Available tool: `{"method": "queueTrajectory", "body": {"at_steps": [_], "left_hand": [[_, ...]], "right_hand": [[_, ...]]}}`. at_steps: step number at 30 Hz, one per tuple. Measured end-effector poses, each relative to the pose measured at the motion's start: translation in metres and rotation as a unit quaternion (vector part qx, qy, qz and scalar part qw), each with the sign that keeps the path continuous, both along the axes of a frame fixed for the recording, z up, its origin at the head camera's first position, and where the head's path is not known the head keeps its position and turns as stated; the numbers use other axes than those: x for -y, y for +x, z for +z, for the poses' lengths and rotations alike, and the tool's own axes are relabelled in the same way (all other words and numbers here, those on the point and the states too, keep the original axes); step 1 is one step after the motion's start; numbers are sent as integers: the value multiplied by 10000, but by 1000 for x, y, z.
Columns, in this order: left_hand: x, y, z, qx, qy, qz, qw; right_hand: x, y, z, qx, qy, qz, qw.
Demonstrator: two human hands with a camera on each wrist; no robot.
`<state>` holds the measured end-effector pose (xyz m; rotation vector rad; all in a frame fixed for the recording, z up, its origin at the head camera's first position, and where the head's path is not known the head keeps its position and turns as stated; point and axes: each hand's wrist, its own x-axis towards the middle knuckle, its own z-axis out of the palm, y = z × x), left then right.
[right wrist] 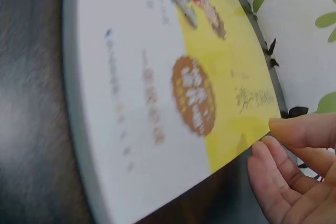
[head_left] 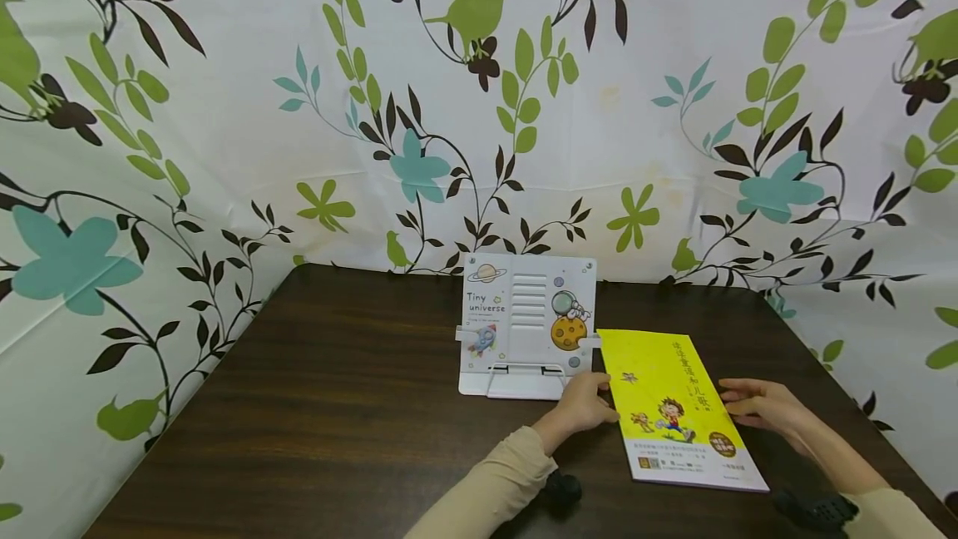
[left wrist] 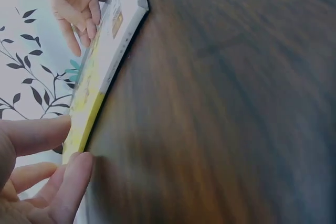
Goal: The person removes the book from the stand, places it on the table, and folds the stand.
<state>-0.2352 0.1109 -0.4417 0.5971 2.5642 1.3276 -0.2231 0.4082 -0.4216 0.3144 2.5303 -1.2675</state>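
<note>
A yellow and white paperback book with a cartoon child on its cover lies slanted on the dark table, right of a white reading stand. My left hand pinches the book's left edge; in the left wrist view, fingertips are at the spine and another finger lies against the cover. At the opposite edge is my right hand, its fingers loosely extended. In the right wrist view, the right thumb overlaps the cover's edge and the other fingertips are right beside it.
The stand, printed "Tiny universe" with a rocket and an astronaut, is upright near the table's back, with clips at its sides and a front ledge. Behind the wooden table hangs a leaf-and-bird patterned cloth. Dark wrist devices show at both sleeves.
</note>
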Motion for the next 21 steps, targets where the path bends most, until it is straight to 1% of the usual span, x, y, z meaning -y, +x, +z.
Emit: {"method": "queueTrajectory", "body": {"at_steps": [3,5,8,10,12,14,16,19,21], "left_hand": [[16,0,5,-125,-96,-220,9996],[29,-1,8,-235,-100,-356,9990],[54,-2,12,-480,49,-420,9980],[72,-3,15,-619,183,-319,9974],[90,-4,19,-807,306,-198,9961],[108,-6,25,-991,425,-73,9941],[127,-9,32,-1276,441,93,9908],[153,-13,39,-1656,425,478,9841],[168,-17,40,-1867,393,814,9782]], "right_hand": [[4,-6,2,-110,95,72,9999],[8,-8,5,-217,144,221,9994],[18,-11,9,-395,271,457,9978],[26,-12,13,-529,367,662,9957],[34,-14,16,-639,497,776,9937],[42,-16,19,-747,561,913,9914],[49,-19,22,-832,613,1071,9889],[61,-25,26,-941,516,1263,9862],[72,-27,28,-993,375,1293,9859]]}}
